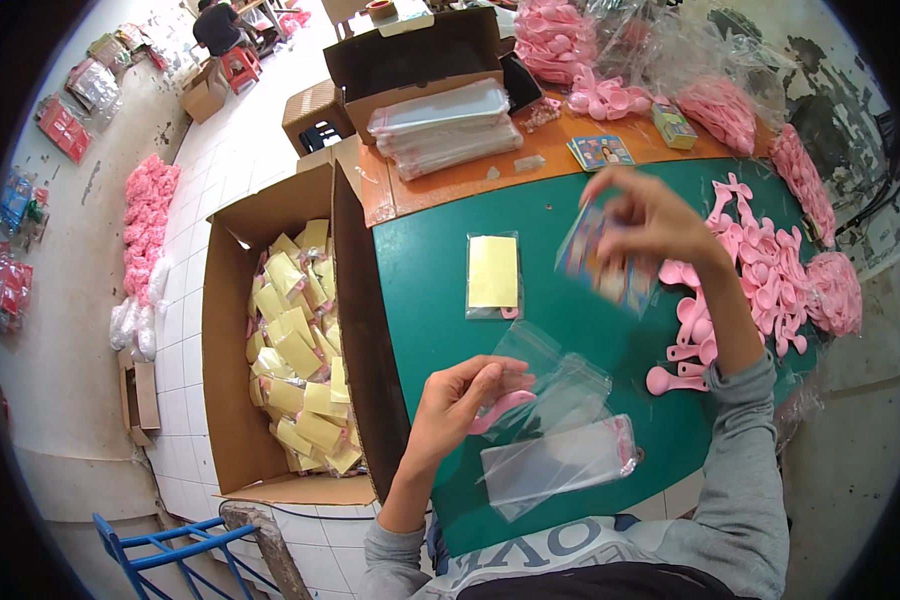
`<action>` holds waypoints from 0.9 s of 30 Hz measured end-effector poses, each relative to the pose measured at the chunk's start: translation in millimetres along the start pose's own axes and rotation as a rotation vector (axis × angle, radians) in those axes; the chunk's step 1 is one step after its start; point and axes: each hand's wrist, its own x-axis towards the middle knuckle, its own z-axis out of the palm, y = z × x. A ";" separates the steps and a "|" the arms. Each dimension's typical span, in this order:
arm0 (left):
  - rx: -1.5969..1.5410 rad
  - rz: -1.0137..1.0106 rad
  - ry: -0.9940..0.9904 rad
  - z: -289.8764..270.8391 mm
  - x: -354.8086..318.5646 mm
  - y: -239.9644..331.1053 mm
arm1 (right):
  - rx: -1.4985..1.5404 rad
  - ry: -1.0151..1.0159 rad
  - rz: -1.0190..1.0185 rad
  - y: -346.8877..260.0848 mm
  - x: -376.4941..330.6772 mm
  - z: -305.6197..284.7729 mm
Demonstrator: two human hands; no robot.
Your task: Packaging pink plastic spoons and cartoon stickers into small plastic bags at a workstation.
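My left hand [460,400] pinches a clear plastic bag [555,385] together with a pink plastic spoon [505,408] just above the green table [425,270]. My right hand [655,220] is raised over the table and holds a blurred printed card [605,262]. A filled packet with a yellow card [493,273] lies flat on the table between my hands. A stack of empty clear bags [560,462] sits near the front edge.
Loose pink spoons [760,280] pile along the right side. A large cardboard box [232,330] of yellow packets stands on the floor at left. Bundles of clear bags [445,125], a card stack [600,152] and bagged spoons [555,40] sit at the back. A person [215,25] sits far off.
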 end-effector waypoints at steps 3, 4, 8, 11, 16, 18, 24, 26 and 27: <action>0.066 0.023 -0.062 5.7 2.8 -1.0 | -0.218 -0.185 -0.028 -28.0 -27.8 33.9; 0.067 0.022 -0.059 6.4 1.0 -0.2 | -0.272 -0.236 -0.047 -39.6 -31.5 41.1; 0.166 -0.006 -0.118 14.2 -1.6 2.3 | -0.454 -0.315 -0.133 -47.3 -41.5 52.0; 0.223 0.000 -0.151 17.5 -3.8 4.2 | -0.607 -0.383 -0.142 -48.7 -43.3 58.2; 0.353 0.099 -0.179 24.0 -3.7 -0.3 | -0.772 -0.454 -0.172 -41.0 -45.2 68.9; 0.578 0.075 -0.161 24.4 -5.0 -0.2 | -0.761 -0.493 -0.151 -38.2 -44.3 74.3; 0.478 0.105 -0.061 13.6 -3.9 -5.0 | -0.396 -0.188 -0.181 -38.2 -53.5 62.8; 0.434 0.079 -0.026 12.1 -5.2 -2.2 | -0.274 -0.139 -0.091 -36.1 -62.2 60.2; 0.444 0.083 -0.048 14.1 -5.6 2.8 | -0.315 -0.097 -0.090 -32.8 -66.4 60.3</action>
